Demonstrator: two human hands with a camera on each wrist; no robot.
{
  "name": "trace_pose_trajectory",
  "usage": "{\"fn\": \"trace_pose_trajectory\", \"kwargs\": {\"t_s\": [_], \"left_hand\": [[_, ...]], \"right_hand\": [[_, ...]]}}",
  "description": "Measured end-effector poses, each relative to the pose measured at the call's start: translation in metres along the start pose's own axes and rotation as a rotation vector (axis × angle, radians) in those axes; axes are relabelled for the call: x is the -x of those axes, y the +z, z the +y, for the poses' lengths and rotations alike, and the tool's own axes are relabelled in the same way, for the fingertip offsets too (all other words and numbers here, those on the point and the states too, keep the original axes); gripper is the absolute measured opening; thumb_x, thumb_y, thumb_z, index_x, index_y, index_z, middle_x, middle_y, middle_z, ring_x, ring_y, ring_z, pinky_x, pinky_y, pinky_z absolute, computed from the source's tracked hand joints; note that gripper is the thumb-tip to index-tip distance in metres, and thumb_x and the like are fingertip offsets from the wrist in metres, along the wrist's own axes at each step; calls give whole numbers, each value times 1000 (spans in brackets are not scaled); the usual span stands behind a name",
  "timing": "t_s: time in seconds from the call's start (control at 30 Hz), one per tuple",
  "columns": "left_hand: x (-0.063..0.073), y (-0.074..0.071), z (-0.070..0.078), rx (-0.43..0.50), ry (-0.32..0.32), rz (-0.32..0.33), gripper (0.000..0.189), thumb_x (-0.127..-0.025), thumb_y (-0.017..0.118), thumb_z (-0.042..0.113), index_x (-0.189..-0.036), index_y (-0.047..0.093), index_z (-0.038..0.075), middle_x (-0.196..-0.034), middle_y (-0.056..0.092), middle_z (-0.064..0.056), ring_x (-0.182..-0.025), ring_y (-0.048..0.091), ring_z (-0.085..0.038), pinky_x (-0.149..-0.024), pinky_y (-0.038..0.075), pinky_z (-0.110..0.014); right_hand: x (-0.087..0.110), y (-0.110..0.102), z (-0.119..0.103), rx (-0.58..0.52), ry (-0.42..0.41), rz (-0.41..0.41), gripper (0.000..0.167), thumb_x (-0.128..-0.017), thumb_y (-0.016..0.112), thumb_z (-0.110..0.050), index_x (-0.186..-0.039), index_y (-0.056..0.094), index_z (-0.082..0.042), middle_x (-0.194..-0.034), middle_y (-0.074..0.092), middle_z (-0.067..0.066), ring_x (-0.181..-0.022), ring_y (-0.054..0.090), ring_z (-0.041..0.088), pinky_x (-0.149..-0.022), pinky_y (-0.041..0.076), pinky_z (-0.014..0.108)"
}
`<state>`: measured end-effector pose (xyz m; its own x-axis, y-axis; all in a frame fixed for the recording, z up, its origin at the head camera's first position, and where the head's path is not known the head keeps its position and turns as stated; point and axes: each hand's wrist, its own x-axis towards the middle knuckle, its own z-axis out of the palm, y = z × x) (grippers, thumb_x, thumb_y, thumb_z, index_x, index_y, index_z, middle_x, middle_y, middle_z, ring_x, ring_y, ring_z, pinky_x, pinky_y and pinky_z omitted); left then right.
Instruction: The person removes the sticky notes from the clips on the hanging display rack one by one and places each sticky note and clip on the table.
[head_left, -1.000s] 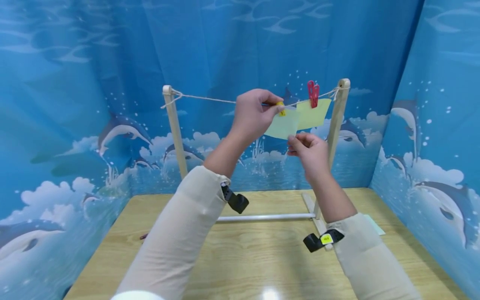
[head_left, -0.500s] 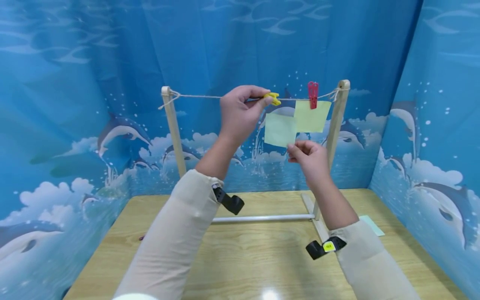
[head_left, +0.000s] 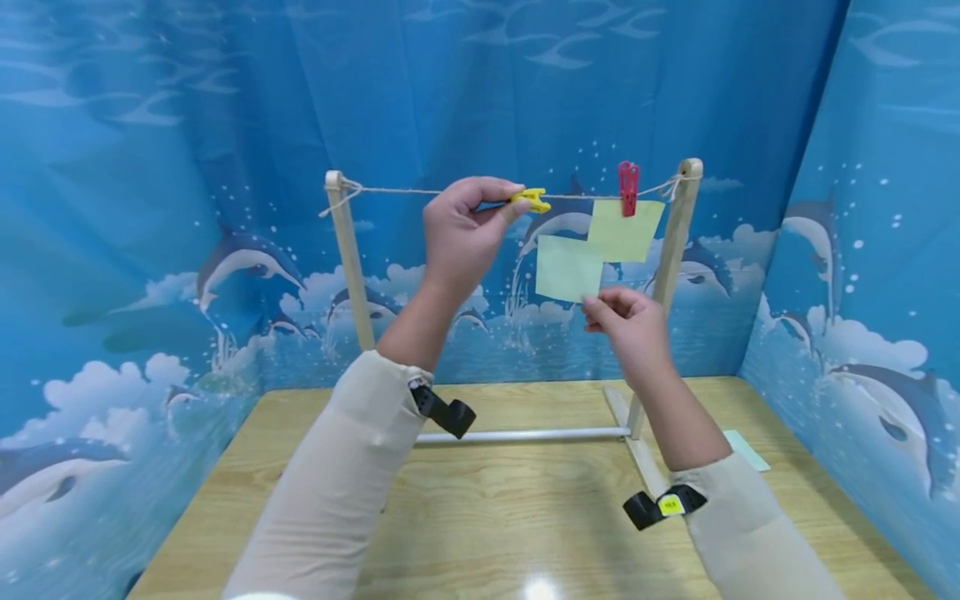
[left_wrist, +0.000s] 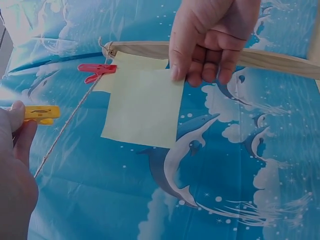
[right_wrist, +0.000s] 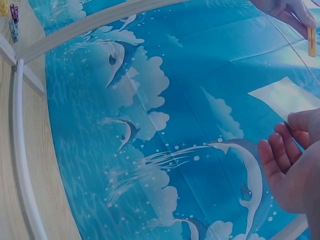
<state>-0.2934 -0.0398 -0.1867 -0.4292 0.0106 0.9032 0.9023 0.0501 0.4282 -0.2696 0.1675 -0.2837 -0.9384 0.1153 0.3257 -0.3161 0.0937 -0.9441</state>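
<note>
In the head view my left hand pinches a yellow clothespin close to the string. My right hand holds a pale green paper square by its lower right corner, below the string. A red clothespin clips a yellow paper square to the string near the right post. The pale green paper overlaps the yellow one's lower left corner. From the left wrist, the yellow clothespin appears beside the string, apart from the paper.
Wooden posts carry the string, with a white bar low between them. Another green paper lies on the table at right. More clothespins show in the right wrist view. A dolphin-print curtain stands behind.
My left hand has moved left along the string with the yellow clothespin, away from the paper. My right hand has lowered the pale green paper, uncovering more of the yellow one.
</note>
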Motion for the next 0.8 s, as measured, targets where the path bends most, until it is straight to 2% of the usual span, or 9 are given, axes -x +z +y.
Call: {"fn": "trace_pose_trajectory", "kwargs": {"t_s": [0.13,0.23,0.4,0.63,0.8], "left_hand": [[8,-3,0,4,-17,-7,15,-84,74,1,-97,72,-6,-100,69,-16,-94,68,-19,-80,58,-31],[13,-6,1,9,-14,3,16,-84,73,0,-98,72,-6,-101,69,-15,-97,67,-18,-80,58,-31],[20,-8,4,68,-11,25,20,-83,73,-2,-102,69,-9,-106,67,-17,-99,67,-21,-82,58,-34],[31,-16,5,96,-134,57,33,-84,75,4,-114,65,-6,-114,65,-15,-102,67,-19,-85,57,-32],[39,-25,4,135,-171,90,39,-85,75,5,-122,63,-2,-115,66,-14,-104,66,-21,-87,56,-34]], "right_hand": [[4,-4,1,-14,-10,-3,31,-93,66,-30,-104,65,-1,-90,65,2,-81,64,13,-75,58,23],[7,-6,1,-20,-15,-13,31,-94,66,-28,-104,64,1,-89,67,1,-79,66,12,-75,58,24],[11,-11,1,-19,-22,-32,33,-94,66,-26,-105,63,4,-89,69,4,-78,68,13,-76,58,25],[19,-16,0,-53,-46,-10,32,-93,68,-26,-104,64,4,-88,70,6,-77,70,13,-75,58,26],[24,-19,-1,-107,-69,23,28,-91,70,-23,-100,66,3,-84,71,2,-75,70,12,-74,58,27]]}}
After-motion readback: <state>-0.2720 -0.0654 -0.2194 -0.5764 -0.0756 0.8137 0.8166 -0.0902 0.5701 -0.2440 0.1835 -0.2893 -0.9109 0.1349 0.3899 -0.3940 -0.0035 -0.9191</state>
